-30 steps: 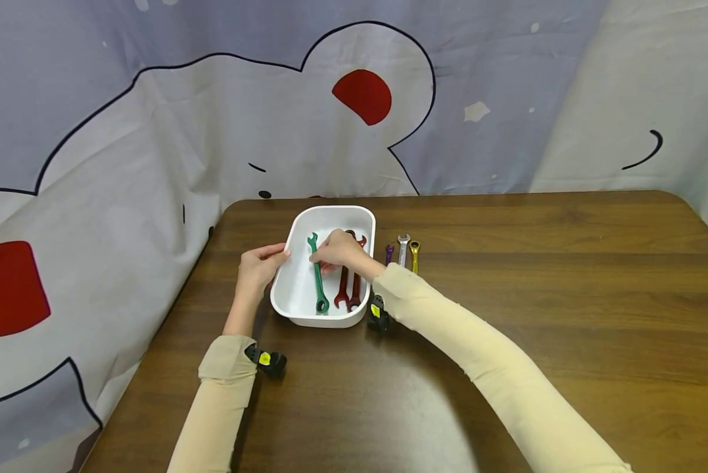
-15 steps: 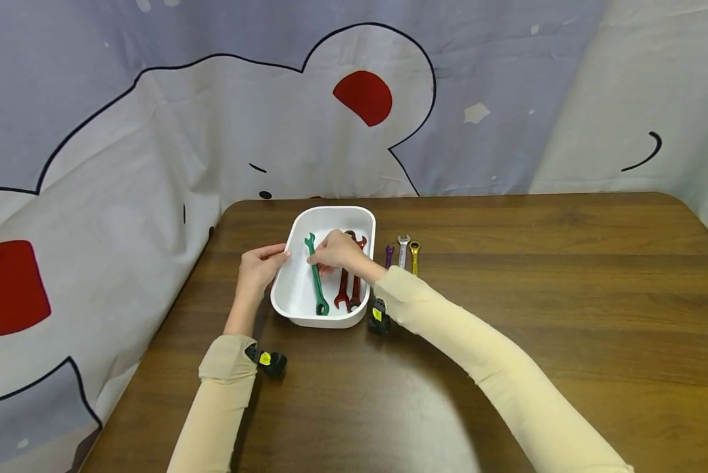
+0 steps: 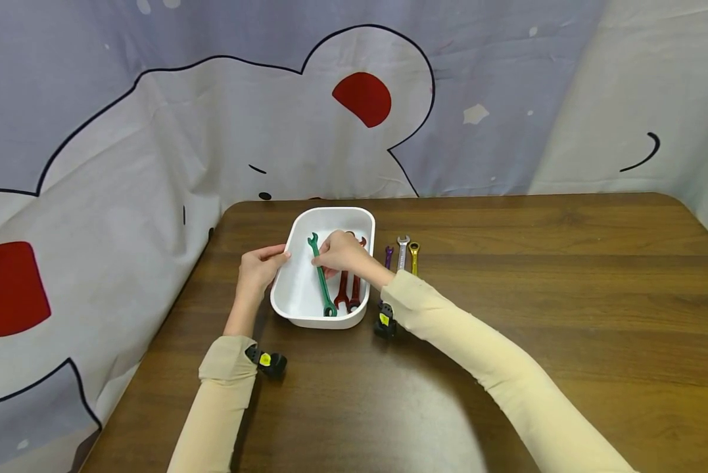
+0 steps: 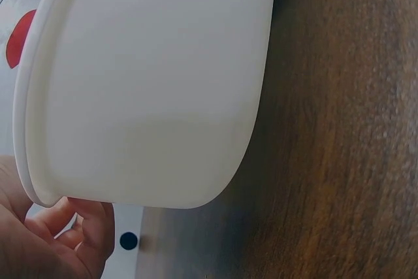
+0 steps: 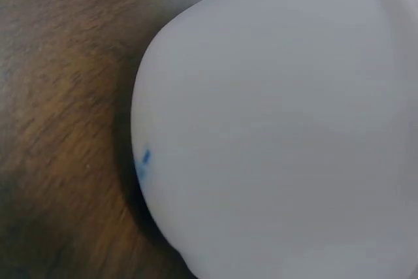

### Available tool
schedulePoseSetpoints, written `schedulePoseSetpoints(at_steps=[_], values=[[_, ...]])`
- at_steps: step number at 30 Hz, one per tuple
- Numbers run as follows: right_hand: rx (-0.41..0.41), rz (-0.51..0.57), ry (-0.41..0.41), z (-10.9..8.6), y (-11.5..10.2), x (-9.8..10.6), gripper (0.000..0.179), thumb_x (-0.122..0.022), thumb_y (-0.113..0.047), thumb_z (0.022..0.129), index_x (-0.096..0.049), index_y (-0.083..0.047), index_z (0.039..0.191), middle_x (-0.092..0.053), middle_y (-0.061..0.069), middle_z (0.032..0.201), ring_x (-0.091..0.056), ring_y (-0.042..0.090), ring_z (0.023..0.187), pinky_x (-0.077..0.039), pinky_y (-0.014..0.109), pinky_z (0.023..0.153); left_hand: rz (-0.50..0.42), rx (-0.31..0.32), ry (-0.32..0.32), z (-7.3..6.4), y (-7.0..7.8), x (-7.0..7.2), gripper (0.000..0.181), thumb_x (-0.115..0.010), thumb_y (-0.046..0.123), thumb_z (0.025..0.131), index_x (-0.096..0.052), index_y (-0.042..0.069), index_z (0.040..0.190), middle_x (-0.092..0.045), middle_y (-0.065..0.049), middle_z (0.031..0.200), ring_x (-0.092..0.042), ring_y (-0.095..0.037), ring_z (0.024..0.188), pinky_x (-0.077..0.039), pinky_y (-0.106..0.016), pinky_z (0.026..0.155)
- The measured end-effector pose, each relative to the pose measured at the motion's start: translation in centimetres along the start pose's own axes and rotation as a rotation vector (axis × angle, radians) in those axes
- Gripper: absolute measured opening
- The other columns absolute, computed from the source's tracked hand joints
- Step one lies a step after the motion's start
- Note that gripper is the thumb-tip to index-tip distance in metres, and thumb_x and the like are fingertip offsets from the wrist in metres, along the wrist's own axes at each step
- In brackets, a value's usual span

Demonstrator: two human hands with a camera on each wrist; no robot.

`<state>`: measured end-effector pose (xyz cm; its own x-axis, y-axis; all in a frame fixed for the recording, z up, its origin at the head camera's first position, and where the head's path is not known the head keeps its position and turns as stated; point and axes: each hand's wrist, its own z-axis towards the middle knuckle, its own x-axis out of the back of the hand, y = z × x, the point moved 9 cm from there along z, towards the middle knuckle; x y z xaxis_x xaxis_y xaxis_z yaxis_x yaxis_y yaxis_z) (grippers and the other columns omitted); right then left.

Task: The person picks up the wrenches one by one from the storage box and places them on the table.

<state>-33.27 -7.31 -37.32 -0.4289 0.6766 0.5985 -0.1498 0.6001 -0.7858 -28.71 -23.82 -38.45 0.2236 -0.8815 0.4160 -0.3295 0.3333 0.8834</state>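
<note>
A white plastic tub point(image 3: 288, 289) stands on the table, filling most of the left wrist view and the right wrist view. My left hand point(image 3: 256, 270) holds its left rim, with the fingers point(image 4: 95, 227) against the outside in the left wrist view. Over the tub, my right hand point(image 3: 343, 252) pinches a green combination wrench point(image 3: 323, 286) near its upper half. The wrench slants, open end away from me and ring end towards me. Beside it in the tub lie two dark red wrenches point(image 3: 342, 292), partly hidden by the right hand. The right wrist view shows no fingers.
Right of the tub, a purple wrench point(image 3: 388, 255), a silver wrench point(image 3: 403, 249) and a yellow wrench point(image 3: 414, 256) lie side by side on the brown wooden table point(image 3: 537, 295). A printed curtain point(image 3: 478, 151) hangs behind the table's far edge.
The green wrench's ring end has swung right towards the red wrenches, and my right wrist has shifted slightly right. My left hand and the tub have stayed in place.
</note>
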Motion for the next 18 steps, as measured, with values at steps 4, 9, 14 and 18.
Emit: schedulePoseSetpoints(at_steps=[4,9,14,18], values=[[0.0,0.012,-0.006,-0.2,-0.1,0.2,0.017,-0.073,-0.019,0.085,-0.073,-0.003,0.083,-0.072,0.009,0.067,-0.068,0.014,0.054,-0.056,0.026,0.062,0.003,-0.001,0.006,0.0,0.0,0.0,0.036,-0.064,0.021,0.092,-0.064,0.006,0.125,-0.062,-0.016,0.127,-0.061,-0.024,0.109,-0.053,-0.026,0.079],[0.0,0.024,-0.004,-0.5,-0.1,0.5,0.018,-0.072,-0.02,0.086,-0.07,-0.003,0.084,-0.071,0.008,0.067,-0.066,0.011,0.052,-0.057,0.029,0.065,0.001,-0.011,0.013,0.0,0.0,0.0,0.036,-0.064,0.02,0.092,-0.064,0.005,0.125,-0.063,-0.017,0.126,-0.061,-0.023,0.107,-0.052,-0.022,0.076],[0.011,0.038,-0.002,-1.0,-0.3,1.0,0.018,-0.07,-0.019,0.087,-0.068,-0.001,0.086,-0.071,0.01,0.068,-0.07,0.018,0.058,-0.058,0.036,0.07,-0.002,-0.009,0.005,0.0,0.1,0.0,0.036,-0.064,0.021,0.092,-0.064,0.005,0.125,-0.062,-0.016,0.127,-0.061,-0.022,0.107,-0.052,-0.021,0.074],[0.031,0.062,-0.009,-1.2,-0.8,1.4,0.019,-0.07,-0.019,0.087,-0.066,0.0,0.088,-0.071,0.012,0.067,-0.071,0.023,0.063,-0.058,0.038,0.071,-0.01,0.0,0.0,-0.1,0.1,0.0,0.037,-0.064,0.021,0.092,-0.063,0.005,0.126,-0.061,-0.016,0.128,-0.06,-0.023,0.109,-0.052,-0.023,0.077]])
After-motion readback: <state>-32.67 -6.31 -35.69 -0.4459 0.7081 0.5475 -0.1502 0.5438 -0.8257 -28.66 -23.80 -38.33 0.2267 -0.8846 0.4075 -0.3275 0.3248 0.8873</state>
